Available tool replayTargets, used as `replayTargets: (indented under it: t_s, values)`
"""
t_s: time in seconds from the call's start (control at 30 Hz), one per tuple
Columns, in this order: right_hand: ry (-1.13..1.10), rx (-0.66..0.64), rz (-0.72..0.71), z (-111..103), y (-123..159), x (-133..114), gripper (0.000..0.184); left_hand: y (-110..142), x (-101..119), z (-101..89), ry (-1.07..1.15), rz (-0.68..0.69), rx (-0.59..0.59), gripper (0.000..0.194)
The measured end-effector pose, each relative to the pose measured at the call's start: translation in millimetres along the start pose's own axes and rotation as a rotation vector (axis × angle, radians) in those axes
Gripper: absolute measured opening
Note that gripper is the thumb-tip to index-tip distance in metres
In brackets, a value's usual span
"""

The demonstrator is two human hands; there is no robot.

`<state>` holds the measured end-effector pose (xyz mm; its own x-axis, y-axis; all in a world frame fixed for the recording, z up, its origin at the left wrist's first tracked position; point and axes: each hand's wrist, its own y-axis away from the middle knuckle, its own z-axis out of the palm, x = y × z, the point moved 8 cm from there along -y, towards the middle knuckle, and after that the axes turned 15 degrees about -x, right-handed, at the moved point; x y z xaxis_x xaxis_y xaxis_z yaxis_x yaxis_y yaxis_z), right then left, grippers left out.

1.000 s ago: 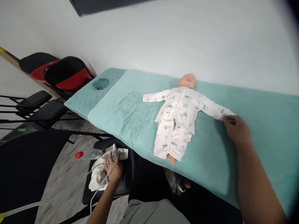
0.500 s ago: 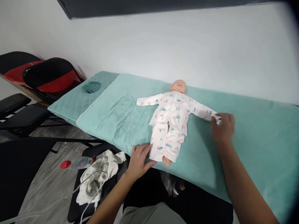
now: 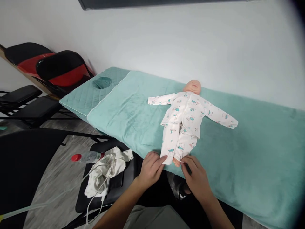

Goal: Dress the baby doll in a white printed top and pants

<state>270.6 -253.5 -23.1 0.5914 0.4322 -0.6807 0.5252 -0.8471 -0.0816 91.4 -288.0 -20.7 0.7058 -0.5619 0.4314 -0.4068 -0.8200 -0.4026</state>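
A baby doll (image 3: 192,86) lies on its back, dressed in a white printed jacket (image 3: 188,109) and matching pants (image 3: 170,143). Both sleeves stretch out sideways. My left hand (image 3: 151,168) is closed at the hem of the left pant leg, with a fingertip over the cloth. At the other leg, my right hand (image 3: 195,176) pinches the hem between thumb and fingers. One bare doll foot (image 3: 176,162) pokes out between the hands; the other foot is hidden.
The doll rests on a bed with a green cover (image 3: 250,152) and a face hole (image 3: 102,82). On a black chair (image 3: 83,198) at left lie white printed cloth (image 3: 114,165), a cable and a red-capped bottle (image 3: 89,157). Folding chairs (image 3: 64,68) stand behind.
My right hand has let go of the sleeve cuff at right and come to the pant hem. My left hand has closed on the other hem. The view has shifted slightly.
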Motion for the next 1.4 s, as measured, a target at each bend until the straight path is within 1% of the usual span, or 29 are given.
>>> replayTargets:
  t_s: [0.13,0.2,0.3,0.37,0.4,0.47,0.53,0.57,0.6,0.63,0.67,0.73,0.77,0.8,0.83,0.87,0.9,0.93,0.97,1.0,1.03,1.07,1.13,1.17,1.2,1.27,1.3,1.4]
  values:
    - [-0.127,0.089,-0.104,-20,15,-28,0.012,-1,4,-6.7,-0.007,0.002,0.014,0.049]
    - [-0.175,0.114,-0.152,-23,25,-36,0.015,0,3,-8.5,-0.018,-0.015,0.024,0.046]
    - [-0.133,0.051,-0.150,-8,30,-33,0.013,2,2,-8.3,-0.050,-0.056,0.027,0.042]
    - [-0.080,-0.003,-0.132,3,30,-26,0.011,4,5,-6.3,-0.071,-0.062,-0.012,0.041]
    - [-0.072,0.001,-0.134,4,32,-23,0.012,5,7,-6.0,-0.071,-0.056,-0.036,0.041]
    - [-0.076,0.077,-0.149,-4,37,-22,0.014,8,11,-10.3,-0.043,-0.045,-0.051,0.044]
    - [-0.092,0.186,-0.167,-19,44,-24,0.020,11,12,-20.6,0.013,-0.055,-0.020,0.045]
    - [-0.100,0.212,-0.171,-24,46,-25,0.021,11,10,-25.6,0.039,-0.060,-0.010,0.042]
    - [-0.104,0.194,-0.171,-25,44,-26,0.020,11,9,-29.0,0.059,-0.058,-0.022,0.038]
    - [-0.096,0.126,-0.167,-23,40,-28,0.018,9,7,-31.1,0.081,-0.047,-0.051,0.033]
    - [-0.078,0.022,-0.163,-17,34,-28,0.016,6,4,-32.4,0.113,-0.025,-0.088,0.029]
    - [-0.047,-0.239,-0.158,-5,22,-27,0.013,-1,-5,-37.4,0.216,0.009,-0.122,0.025]
    - [-0.055,-0.357,-0.155,-2,17,-24,0.011,-6,-15,-42.3,0.288,-0.005,-0.095,0.024]
    - [-0.088,-0.437,-0.150,-5,13,-20,0.009,-12,-28,-48.3,0.359,-0.055,-0.037,0.023]
    - [-0.143,-0.467,-0.136,-13,7,-13,0.010,-20,-45,-53.6,0.417,-0.139,0.034,0.021]
    - [-0.205,-0.444,-0.102,-25,0,-3,0.013,-29,-64,-57.1,0.461,-0.247,0.106,0.020]
    - [-0.260,-0.350,-0.045,-43,-11,11,0.017,-39,-83,-58.3,0.478,-0.373,0.166,0.021]
    - [-0.295,-0.202,0.039,-63,-22,29,0.021,-52,-99,-55.8,0.485,-0.475,0.186,0.023]
    - [-0.307,-0.025,0.156,-83,-33,50,0.023,-70,-111,-50.6,0.495,-0.528,0.173,0.028]
    - [-0.321,0.163,0.270,-100,-42,71,0.027,-91,-120,-43.9,0.514,-0.535,0.145,0.032]
    - [-0.367,0.298,0.328,-110,-54,87,0.032,-112,-126,-36.1,0.547,-0.535,0.117,0.037]
    - [-0.442,0.353,0.335,-111,-71,98,0.036,-132,-131,-27.1,0.592,-0.535,0.086,0.045]
    - [-0.637,0.326,0.316,-99,-110,113,0.039,-168,-135,-4.4,0.698,-0.536,-0.040,0.061]
    - [-0.732,0.316,0.327,-91,-126,119,0.040,-182,-135,4.5,0.740,-0.538,-0.086,0.066]
    - [-0.810,0.358,0.354,-87,-138,123,0.043,-192,-134,11.3,0.773,-0.544,-0.117,0.071]
    - [-0.901,0.437,0.384,-82,-153,127,0.055,-207,-131,17.5,0.816,-0.550,-0.126,0.077]
    - [-0.907,0.467,0.385,-83,-157,126,0.061,-211,-130,18.3,0.832,-0.547,-0.118,0.079]
    - [-0.830,0.480,0.330,-94,-164,122,0.070,-222,-127,20.3,0.869,-0.525,-0.102,0.080]
